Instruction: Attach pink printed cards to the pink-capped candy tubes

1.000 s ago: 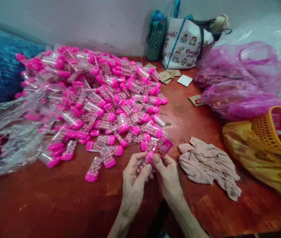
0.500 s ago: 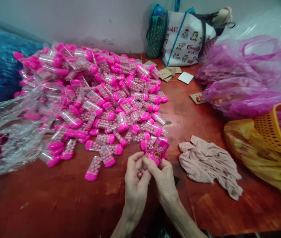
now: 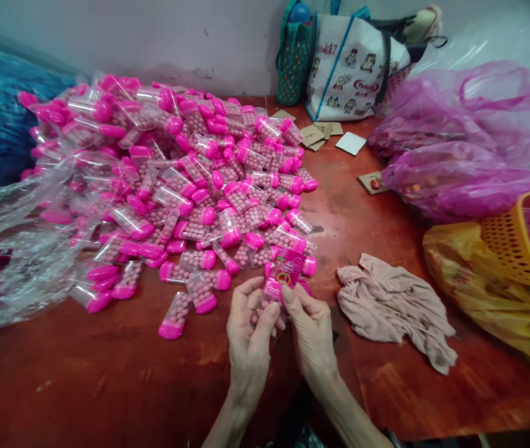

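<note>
My left hand (image 3: 248,333) and my right hand (image 3: 310,330) meet at the near middle of the red table (image 3: 106,373). Together they pinch a small candy tube with a pink cap (image 3: 271,291) and a pink printed label (image 3: 289,269) that stands up from it. Just beyond the hands lies a big heap of clear candy tubes with pink caps (image 3: 175,180), each filled with pink balls. One loose tube (image 3: 174,315) lies to the left of my left hand.
A crumpled beige cloth (image 3: 395,305) lies right of my hands. Clear plastic bags (image 3: 7,255) sit at the left, pink plastic bags (image 3: 461,143) and a yellow basket (image 3: 521,242) at the right. Tote bags (image 3: 344,62) stand against the wall, with small cards (image 3: 323,134) before them.
The pink label has swung from leaning right to standing more upright over the tube. Both hands shifted slightly up and left while keeping their hold.
</note>
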Demonstrator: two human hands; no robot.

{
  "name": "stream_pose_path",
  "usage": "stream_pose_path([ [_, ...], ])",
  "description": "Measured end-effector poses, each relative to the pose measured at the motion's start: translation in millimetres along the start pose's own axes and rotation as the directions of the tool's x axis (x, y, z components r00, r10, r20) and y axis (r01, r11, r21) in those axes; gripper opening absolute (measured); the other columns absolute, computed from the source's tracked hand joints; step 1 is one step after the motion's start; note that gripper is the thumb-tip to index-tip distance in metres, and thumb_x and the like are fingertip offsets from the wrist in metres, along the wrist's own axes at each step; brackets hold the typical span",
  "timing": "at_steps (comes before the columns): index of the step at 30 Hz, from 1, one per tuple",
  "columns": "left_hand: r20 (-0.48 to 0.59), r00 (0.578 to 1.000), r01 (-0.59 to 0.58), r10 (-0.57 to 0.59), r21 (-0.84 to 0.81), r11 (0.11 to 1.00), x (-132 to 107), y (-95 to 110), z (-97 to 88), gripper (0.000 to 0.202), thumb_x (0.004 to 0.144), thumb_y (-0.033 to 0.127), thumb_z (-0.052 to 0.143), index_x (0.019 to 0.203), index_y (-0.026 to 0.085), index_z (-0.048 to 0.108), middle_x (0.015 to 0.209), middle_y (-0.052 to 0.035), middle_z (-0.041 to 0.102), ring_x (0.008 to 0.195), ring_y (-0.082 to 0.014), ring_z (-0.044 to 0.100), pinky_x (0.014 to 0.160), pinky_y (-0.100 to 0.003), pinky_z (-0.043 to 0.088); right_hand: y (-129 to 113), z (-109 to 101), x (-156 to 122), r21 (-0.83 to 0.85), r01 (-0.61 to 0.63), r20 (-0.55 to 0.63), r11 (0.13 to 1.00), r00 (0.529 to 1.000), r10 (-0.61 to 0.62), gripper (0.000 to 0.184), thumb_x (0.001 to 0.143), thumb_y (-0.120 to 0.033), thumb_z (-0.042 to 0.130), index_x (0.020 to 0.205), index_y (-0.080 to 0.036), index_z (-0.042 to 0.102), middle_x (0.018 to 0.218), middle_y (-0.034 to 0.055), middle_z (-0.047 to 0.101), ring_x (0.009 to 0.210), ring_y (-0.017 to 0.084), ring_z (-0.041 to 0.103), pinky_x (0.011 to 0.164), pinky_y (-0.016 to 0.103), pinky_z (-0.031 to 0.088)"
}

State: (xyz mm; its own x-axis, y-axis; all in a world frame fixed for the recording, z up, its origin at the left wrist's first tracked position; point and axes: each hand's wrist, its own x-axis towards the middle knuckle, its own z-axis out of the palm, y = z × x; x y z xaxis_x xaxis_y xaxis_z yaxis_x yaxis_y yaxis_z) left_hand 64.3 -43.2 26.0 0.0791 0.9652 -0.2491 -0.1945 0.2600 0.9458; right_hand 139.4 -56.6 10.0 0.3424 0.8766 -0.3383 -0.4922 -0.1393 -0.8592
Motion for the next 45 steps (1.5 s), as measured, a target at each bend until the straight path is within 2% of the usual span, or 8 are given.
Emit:
stream_pose_path([
  [8,0.0,1.0,0.028,-0.028,-0.166,0.986,6.8,4.2,0.8,0.023,0.081,0.017,0.054,0.104,0.021,0.049,0.076,0.0014,0.056,0.061,-0.007,0.052,0.054,-0.017,0.041,11.1,1.0,-5.1,0.064,0.009,0.032,0.998,0.999,-0.011,0.011,0.079,-0.026,0.062,0.087,-0.02,0.067,0.071,-0.0017,0.056,0.06,0.009,0.048,0.054,0.021,0.041],
  [13,0.076,0.993,0.101,-0.084,-0.241,0.965,9.8,8.2,1.5,0.016,0.083,0.017,0.051,0.099,0.018,0.049,0.065,0.0024,0.053,0.049,-0.0056,0.046,0.042,-0.015,0.032,-5.3,-11.8,5.4,-0.255,0.229,-0.024,0.939,0.97,-0.243,0.01,0.078,-0.02,0.063,0.086,-0.02,0.069,0.088,0.002,0.062,0.081,0.014,0.058,0.073,0.027,0.046],
  [18,0.053,0.994,0.102,-0.092,-0.253,0.962,11.0,6.4,1.1,0.017,0.082,0.017,0.052,0.099,0.018,0.05,0.065,0.0024,0.053,0.049,-0.0056,0.046,0.043,-0.015,0.033,-14.1,-12.2,2.1,-0.499,0.39,0.085,0.774,0.911,-0.404,0.016,0.083,-0.013,0.054,0.087,-0.019,0.068,0.085,0.0034,0.063,0.08,0.015,0.058,0.072,0.029,0.048],
  [23,0.036,0.993,0.117,-0.111,-0.273,0.955,12.2,3.9,2.3,0.017,0.082,0.018,0.053,0.1,0.018,0.05,0.065,0.0026,0.053,0.048,-0.0059,0.047,0.043,-0.016,0.035,-9.9,-8.7,0.2,-0.689,0.569,0.209,0.449,0.749,-0.629,0.024,0.083,-0.007,0.049,0.098,-0.017,0.065,0.091,0.0091,0.063,0.086,0.019,0.057,0.076,0.036,0.049],
  [30,0.023,0.99,0.142,-0.142,-0.301,0.943,14.8,1.8,2.4,0.018,0.081,0.019,0.054,0.099,0.017,0.052,0.065,0.0024,0.053,0.049,-0.0059,0.048,0.044,-0.016,0.037,-0.9,-11.5,8.4,-0.753,0.626,0.353,0.201,0.643,-0.68,0.024,0.085,-0.008,0.046,0.105,-0.012,0.06,0.092,0.0134,0.065,0.088,0.023,0.058,0.076,0.039,0.05],
  [37,0.006,0.986,0.159,-0.164,-0.286,0.945,13.9,0.2,1.2,0.019,0.08,0.019,0.056,0.099,0.017,0.053,0.064,0.0031,0.052,0.049,-0.0052,0.046,0.045,-0.015,0.038,-0.2,-12.5,15.5,-0.769,0.609,0.366,0.195,0.669,-0.647,0.018,0.085,-0.01,0.047,0.096,-0.012,0.06,0.078,0.0095,0.065,0.075,0.02,0.06,0.068,0.034,0.051],
  [42,0.059,0.98,0.201,-0.192,-0.27,0.942,14.0,-1.0,1.0,0.02,0.081,0.022,0.055,0.099,0.017,0.051,0.065,0.0017,0.054,0.046,-0.006,0.047,0.041,-0.015,0.033,-6.5,-24.0,16.8,-0.767,0.526,0.258,0.368,0.778,-0.574,0.021,0.088,-0.015,0.045,0.102,-0.015,0.061,0.083,0.0082,0.067,0.072,0.016,0.064,0.066,0.028,0.052],
  [45,0.033,0.978,0.209,-0.208,-0.279,0.937,14.6,-1.2,-0.2,0.019,0.081,0.023,0.055,0.098,0.016,0.051,0.067,0.0006,0.056,0.046,-0.0062,0.047,0.04,-0.016,0.033,-9.0,-29.2,16.0,-0.759,0.538,0.314,0.367,0.796,-0.518,0.026,0.089,-0.015,0.043,0.111,-0.016,0.058,0.086,0.0083,0.067,0.077,0.018,0.063,0.069,0.03,0.053],
])
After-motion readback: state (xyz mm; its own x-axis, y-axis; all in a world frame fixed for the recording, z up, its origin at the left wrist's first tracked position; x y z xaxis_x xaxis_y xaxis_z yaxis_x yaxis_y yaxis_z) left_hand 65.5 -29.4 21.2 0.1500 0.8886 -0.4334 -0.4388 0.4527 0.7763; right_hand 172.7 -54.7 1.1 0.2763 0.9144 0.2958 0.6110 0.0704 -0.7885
